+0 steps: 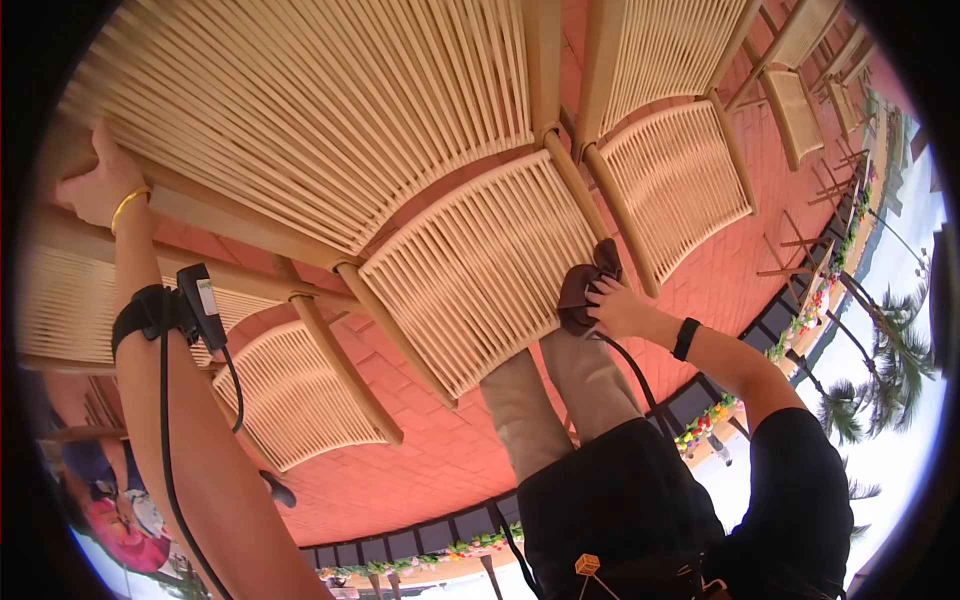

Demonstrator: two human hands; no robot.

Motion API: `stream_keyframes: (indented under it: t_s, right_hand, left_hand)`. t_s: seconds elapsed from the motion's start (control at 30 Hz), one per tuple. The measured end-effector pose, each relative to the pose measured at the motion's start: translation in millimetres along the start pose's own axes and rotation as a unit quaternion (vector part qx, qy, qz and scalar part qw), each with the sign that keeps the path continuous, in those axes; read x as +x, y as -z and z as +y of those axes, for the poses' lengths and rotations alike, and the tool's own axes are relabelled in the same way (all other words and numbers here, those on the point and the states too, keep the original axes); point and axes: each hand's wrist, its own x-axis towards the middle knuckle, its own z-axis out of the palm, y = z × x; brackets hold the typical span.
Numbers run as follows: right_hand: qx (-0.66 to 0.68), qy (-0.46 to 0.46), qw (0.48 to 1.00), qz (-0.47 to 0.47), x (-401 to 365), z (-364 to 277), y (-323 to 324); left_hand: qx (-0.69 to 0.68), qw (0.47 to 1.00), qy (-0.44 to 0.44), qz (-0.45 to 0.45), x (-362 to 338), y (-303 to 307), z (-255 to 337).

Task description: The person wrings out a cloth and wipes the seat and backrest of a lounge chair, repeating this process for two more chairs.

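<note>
Directly before me stands a wooden chair with a backrest (310, 110) and a seat (480, 270) of pale woven cords. My left hand (105, 180) reaches far to the left and grips the corner of the chair's backrest, thumb raised; its fingertips are partly hidden. A yellow bangle (130, 208) circles that wrist. At the seat's front right corner, the fingers of my right hand (615, 308) curl round a dark brown cloth-like bundle (577, 302). The bundle lies against the seat edge and side rail.
Similar corded chairs stand close by at the right (675, 180) and left (300, 390). Red paving (400, 490) lies below. A flower-trimmed railing (470, 525) curves behind. A person (120, 500) is at the lower left. A device (200, 305) with a cable is strapped to my left forearm.
</note>
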Motion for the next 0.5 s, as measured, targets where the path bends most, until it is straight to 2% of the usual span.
stream_keyframes:
  t_s: [0.07,0.1,0.2,0.23,0.27,0.33,0.4,0.47,0.5]
  right_hand:
    - [0.013,-0.027,0.987,0.159,-2.3,-5.5,-36.2]
    - [0.001,-0.024,0.981,0.194,9.8,-1.3,-36.2]
    - [-0.036,-0.118,0.941,0.314,84.3,20.2,29.5]
    - [-0.041,-0.153,0.930,0.330,112.0,28.1,59.0]
    - [-0.025,-0.163,0.898,0.407,141.4,37.3,80.4]
    - [-0.007,-0.198,0.870,0.452,158.4,32.7,113.8]
    - [-0.008,-0.180,0.889,0.421,148.1,29.2,103.6]
    - [0.012,-0.115,0.924,0.364,117.7,21.3,55.7]
    - [0.011,-0.091,0.949,0.302,94.2,11.7,28.4]
  left_hand:
    - [0.026,1.000,0.006,0.006,7.3,-8.1,-10.6]
    - [0.049,0.999,0.015,0.009,10.3,-13.4,-16.9]
    - [0.100,0.994,0.034,-0.001,22.8,-24.5,-31.7]
    - [0.118,0.991,0.003,-0.062,39.9,-28.6,-44.1]
    - [0.119,0.991,0.002,-0.066,27.2,-18.1,-25.5]
    - [-0.059,0.998,0.035,-0.008,-11.7,17.0,35.4]
    - [-0.058,0.998,0.030,-0.015,-18.1,22.2,40.5]
    - [-0.094,0.994,0.032,-0.035,-17.0,22.9,44.0]
    - [-0.015,0.998,0.049,0.036,3.4,-16.1,14.0]
